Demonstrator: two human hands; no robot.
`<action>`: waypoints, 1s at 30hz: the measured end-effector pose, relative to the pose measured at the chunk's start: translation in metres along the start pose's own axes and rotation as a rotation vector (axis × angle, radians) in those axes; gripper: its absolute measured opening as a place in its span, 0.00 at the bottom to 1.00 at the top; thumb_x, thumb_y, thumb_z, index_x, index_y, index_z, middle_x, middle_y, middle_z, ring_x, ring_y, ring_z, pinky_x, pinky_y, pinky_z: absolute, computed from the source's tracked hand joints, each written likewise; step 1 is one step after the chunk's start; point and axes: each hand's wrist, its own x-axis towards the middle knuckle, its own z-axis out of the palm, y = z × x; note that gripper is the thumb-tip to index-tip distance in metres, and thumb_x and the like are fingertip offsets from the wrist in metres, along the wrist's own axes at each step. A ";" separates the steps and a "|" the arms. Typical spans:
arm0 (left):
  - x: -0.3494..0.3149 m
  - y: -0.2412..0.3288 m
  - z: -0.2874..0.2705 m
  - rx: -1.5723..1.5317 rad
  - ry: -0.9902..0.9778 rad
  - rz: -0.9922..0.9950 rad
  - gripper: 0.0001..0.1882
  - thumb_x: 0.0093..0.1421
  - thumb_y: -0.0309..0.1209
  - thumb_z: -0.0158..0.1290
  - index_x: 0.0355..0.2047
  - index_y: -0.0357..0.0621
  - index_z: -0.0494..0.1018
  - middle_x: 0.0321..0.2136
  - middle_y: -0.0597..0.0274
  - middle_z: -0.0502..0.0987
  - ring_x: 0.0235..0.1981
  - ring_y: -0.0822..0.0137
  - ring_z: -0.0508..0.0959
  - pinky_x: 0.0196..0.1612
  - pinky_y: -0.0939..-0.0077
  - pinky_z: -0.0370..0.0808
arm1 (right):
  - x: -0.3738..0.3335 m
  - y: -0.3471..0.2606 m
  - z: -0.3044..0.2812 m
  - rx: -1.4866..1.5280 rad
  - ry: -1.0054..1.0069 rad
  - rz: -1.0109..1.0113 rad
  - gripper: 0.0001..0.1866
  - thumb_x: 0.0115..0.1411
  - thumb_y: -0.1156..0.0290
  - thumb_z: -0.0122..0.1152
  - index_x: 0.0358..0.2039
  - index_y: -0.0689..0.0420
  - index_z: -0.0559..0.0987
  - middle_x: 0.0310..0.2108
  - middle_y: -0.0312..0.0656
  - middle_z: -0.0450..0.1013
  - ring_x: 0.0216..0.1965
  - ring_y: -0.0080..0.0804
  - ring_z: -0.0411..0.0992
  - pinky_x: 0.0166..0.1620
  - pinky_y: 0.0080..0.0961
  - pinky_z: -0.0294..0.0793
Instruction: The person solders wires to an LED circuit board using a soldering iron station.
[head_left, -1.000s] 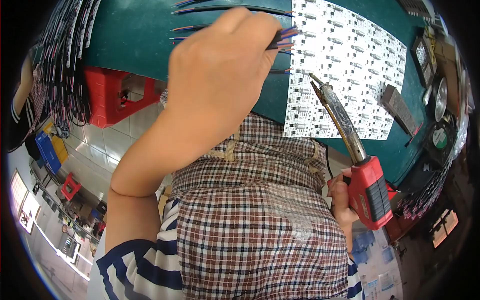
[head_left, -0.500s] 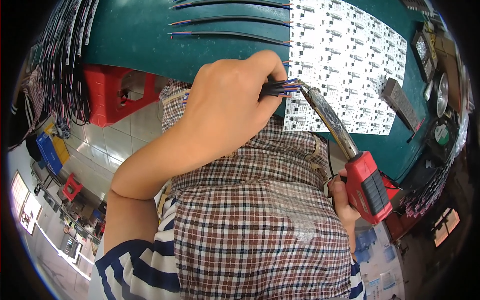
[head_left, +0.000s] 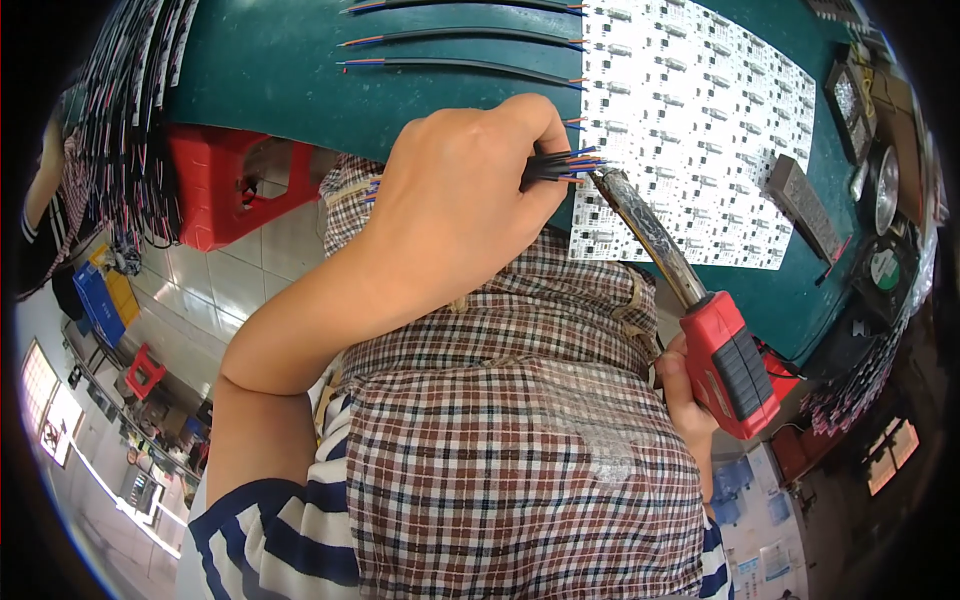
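My left hand is closed on a small bundle of black cables, whose thin blue and orange wire ends stick out to the right. My right hand grips a soldering iron with a red and black handle. The iron's metal shaft slants up to the left, and its tip is at or very near the wire ends; contact is hard to tell. Behind them lies a white circuit board panel with rows of small parts. Several black cables are laid out with their right ends at the panel's left edge.
The green tabletop carries a grey block right of the panel. Farther right are a metal dish and a solder-like spool. Many cables hang at the left table edge, beside a red stool.
The soldering iron and my right hand have shifted slightly left. The cable bundle's wire ends have turned a little upward in my left hand. The panel and laid-out cables look the same.
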 end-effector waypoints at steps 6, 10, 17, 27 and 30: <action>0.000 0.001 0.000 0.015 0.013 -0.005 0.07 0.56 0.25 0.61 0.32 0.36 0.74 0.25 0.54 0.82 0.25 0.61 0.83 0.31 0.77 0.77 | -0.006 0.007 -0.007 -0.108 0.019 -0.022 0.16 0.52 0.70 0.71 0.41 0.61 0.81 0.34 0.47 0.78 0.32 0.44 0.78 0.38 0.33 0.76; 0.001 -0.001 0.001 0.018 0.014 -0.009 0.07 0.56 0.25 0.61 0.32 0.36 0.74 0.25 0.54 0.82 0.25 0.60 0.83 0.30 0.77 0.76 | -0.007 0.011 -0.015 -0.127 -0.112 -0.135 0.16 0.60 0.82 0.62 0.49 0.65 0.75 0.30 0.40 0.74 0.29 0.24 0.72 0.33 0.24 0.72; 0.003 0.003 0.000 0.011 0.043 -0.010 0.07 0.57 0.29 0.61 0.31 0.38 0.77 0.20 0.59 0.78 0.18 0.69 0.78 0.24 0.77 0.71 | -0.006 0.013 -0.011 -0.110 -0.083 -0.145 0.15 0.60 0.80 0.63 0.48 0.64 0.76 0.29 0.38 0.74 0.28 0.23 0.71 0.34 0.22 0.71; 0.003 0.003 0.002 0.096 0.080 0.013 0.08 0.55 0.31 0.62 0.31 0.39 0.78 0.18 0.62 0.76 0.18 0.71 0.77 0.24 0.77 0.71 | -0.003 0.005 -0.003 -0.075 -0.029 -0.053 0.15 0.51 0.70 0.71 0.40 0.60 0.82 0.31 0.46 0.77 0.28 0.43 0.77 0.34 0.32 0.75; 0.005 0.003 0.002 0.109 0.077 0.015 0.08 0.55 0.31 0.62 0.30 0.39 0.78 0.18 0.62 0.76 0.18 0.71 0.77 0.24 0.77 0.71 | -0.004 0.008 0.002 -0.085 0.031 -0.132 0.14 0.51 0.71 0.71 0.38 0.59 0.82 0.30 0.46 0.77 0.28 0.43 0.77 0.33 0.32 0.75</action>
